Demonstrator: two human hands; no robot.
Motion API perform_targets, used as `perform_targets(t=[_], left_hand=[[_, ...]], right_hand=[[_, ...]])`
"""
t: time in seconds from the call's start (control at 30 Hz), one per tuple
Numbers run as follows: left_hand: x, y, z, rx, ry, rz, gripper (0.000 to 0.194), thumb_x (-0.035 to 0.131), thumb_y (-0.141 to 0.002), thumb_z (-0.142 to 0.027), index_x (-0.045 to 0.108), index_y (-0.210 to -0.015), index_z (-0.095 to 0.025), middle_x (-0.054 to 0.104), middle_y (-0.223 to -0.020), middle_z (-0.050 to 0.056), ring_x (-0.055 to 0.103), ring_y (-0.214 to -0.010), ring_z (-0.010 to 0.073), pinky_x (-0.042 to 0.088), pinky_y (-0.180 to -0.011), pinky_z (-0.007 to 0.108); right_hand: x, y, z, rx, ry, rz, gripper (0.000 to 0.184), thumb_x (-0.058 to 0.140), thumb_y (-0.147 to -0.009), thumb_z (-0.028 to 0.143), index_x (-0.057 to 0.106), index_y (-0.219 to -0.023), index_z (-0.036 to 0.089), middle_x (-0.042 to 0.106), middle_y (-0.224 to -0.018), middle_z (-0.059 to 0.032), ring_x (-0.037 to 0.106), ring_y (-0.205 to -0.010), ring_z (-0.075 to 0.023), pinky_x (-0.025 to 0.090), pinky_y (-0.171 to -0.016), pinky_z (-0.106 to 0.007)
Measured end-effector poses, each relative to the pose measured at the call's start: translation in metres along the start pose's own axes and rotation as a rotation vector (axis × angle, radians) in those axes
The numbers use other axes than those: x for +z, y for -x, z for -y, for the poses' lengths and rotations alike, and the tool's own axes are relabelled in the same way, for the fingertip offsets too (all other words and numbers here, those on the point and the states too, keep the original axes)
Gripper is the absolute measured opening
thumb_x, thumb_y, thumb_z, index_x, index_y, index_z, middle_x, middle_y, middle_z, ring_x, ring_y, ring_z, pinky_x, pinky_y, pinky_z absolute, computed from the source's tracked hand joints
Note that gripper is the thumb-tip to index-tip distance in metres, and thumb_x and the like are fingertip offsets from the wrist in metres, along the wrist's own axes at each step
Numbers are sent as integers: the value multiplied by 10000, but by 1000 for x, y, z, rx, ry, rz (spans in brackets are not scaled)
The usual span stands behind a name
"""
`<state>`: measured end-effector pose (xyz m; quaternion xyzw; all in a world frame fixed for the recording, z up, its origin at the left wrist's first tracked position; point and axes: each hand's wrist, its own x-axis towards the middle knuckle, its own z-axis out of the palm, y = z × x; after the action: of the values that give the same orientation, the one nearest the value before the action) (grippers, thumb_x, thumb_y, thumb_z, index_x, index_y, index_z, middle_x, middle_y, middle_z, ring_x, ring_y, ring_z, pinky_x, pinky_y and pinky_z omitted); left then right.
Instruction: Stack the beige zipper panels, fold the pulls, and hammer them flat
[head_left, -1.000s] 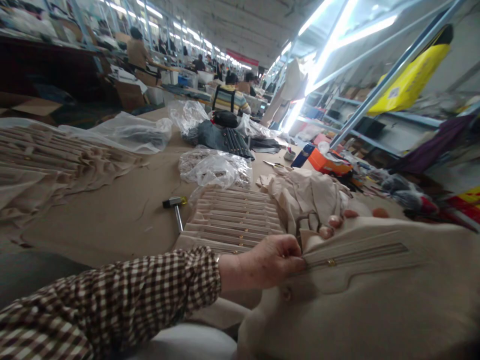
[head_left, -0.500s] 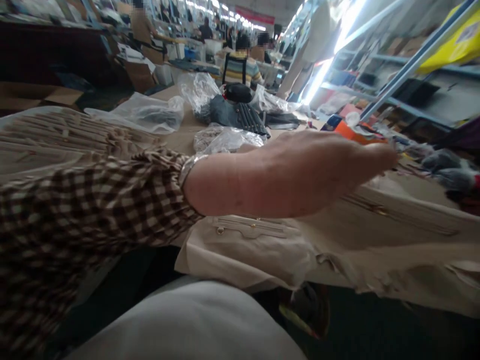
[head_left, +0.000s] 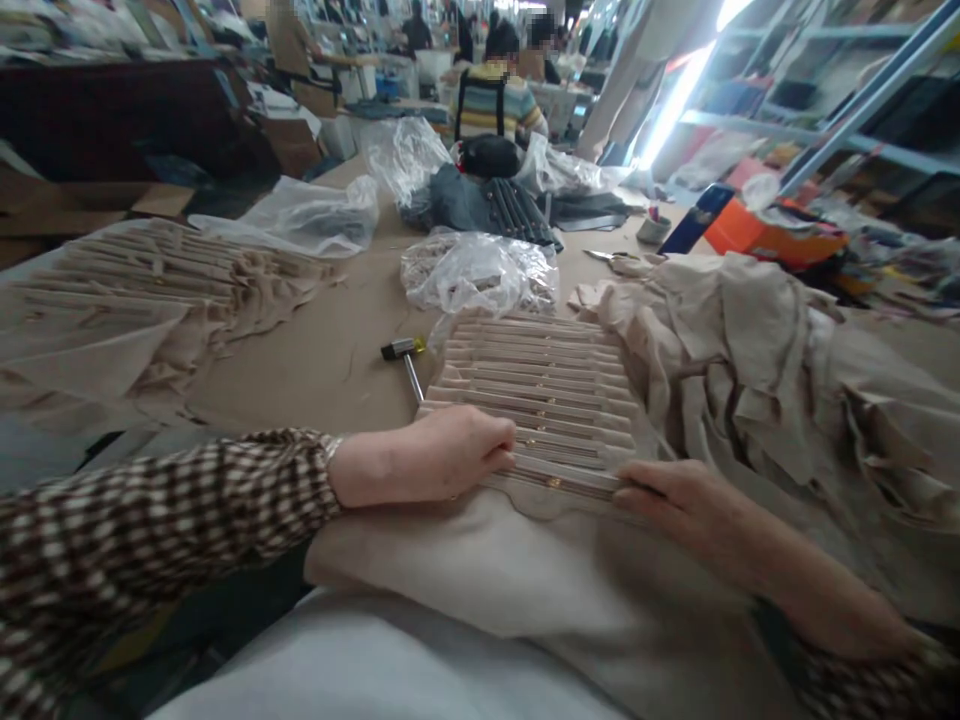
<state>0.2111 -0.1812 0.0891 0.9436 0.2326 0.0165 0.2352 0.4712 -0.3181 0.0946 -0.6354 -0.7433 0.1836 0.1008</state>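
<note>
A beige fabric panel with a zipper spans the space between my hands and hangs over the table's front edge. My left hand is closed, pinching the zipper's left end between thumb and fingers. At the other end my right hand grips the same zipper edge. A small gold-coloured zipper pull shows between them. Just beyond lies a stack of similar zippered pieces, overlapping in rows. Part of the panel is hidden under my left forearm.
A small hammer lies left of the stack. Loose beige fabric is heaped on the right, and more zippered pieces lie at left. Behind are a clear plastic bag, scissors, an orange box and a seated person.
My left arm has drawn back from its reach across to the right. Both hands now grip the zippered panel; my right hand was not visible before.
</note>
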Motion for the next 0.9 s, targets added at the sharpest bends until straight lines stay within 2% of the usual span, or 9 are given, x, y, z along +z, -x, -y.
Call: perform_targets(t=[0.07,0.17,0.33,0.4,0.5,0.57,0.63,0.73,0.9], left_hand=[[27,-4,16,-70,-94,40,172,534,-929,-244,586,-790,-159,652,-714,46,566,-592,148,390,-527,244],[40,-11,22,-125,-174,70,147,532,-913,-218,616,-813,-151,685,-750,93,628,-620,200,445,-552,280],[42,-17,24,-76,-243,70,197,561,-915,-302,640,-831,-143,695,-813,131,692,-744,276,529,-643,356],[46,-18,26,-37,-298,33,181,568,-909,-298,635,-877,-133,675,-878,139,687,-782,285,539,-653,367],[50,-19,27,-27,-355,-24,180,594,-892,-296,607,-960,-130,639,-951,131,673,-798,284,544,-628,364],[51,-21,28,-47,-364,-21,190,608,-887,-305,595,-967,-133,631,-956,121,667,-804,281,547,-633,367],[50,-24,28,-52,-364,-6,194,624,-881,-314,594,-946,-134,632,-944,116,661,-827,279,550,-682,379],[49,-28,28,-41,-350,11,186,645,-866,-303,597,-925,-133,645,-915,115,652,-860,279,543,-754,395],[43,-34,26,-32,-315,76,172,646,-851,-288,619,-915,-130,662,-894,112,656,-856,293,541,-747,416]], right_hand=[[26,-21,-5,21,84,149,320,480,-967,328,639,-717,209,686,-708,-15,638,-653,-174,456,-575,-267],[46,-35,-11,31,247,151,267,493,-971,296,641,-771,199,702,-795,-44,653,-769,-219,446,-682,-319],[48,-39,-16,24,333,147,240,543,-958,301,613,-753,200,685,-768,-37,641,-762,-222,419,-699,-331],[49,-41,-16,47,367,126,202,569,-945,303,609,-781,193,674,-774,-42,634,-767,-228,423,-705,-340],[51,-45,-16,76,377,25,117,652,-889,297,614,-893,185,668,-926,-69,612,-920,-269,442,-780,-370],[53,-48,-18,62,321,-23,178,697,-846,258,616,-987,187,651,-1046,-82,571,-1035,-287,445,-850,-387],[55,-50,-22,57,239,-27,218,706,-822,215,613,-1018,188,645,-1075,-83,556,-1056,-280,445,-881,-388],[59,-52,-30,81,163,-33,158,700,-811,193,603,-937,187,656,-999,-72,572,-976,-258,442,-835,-379],[67,-51,-42,97,96,-67,75,678,-818,224,607,-819,198,644,-863,-43,563,-885,-239,399,-772,-358]])
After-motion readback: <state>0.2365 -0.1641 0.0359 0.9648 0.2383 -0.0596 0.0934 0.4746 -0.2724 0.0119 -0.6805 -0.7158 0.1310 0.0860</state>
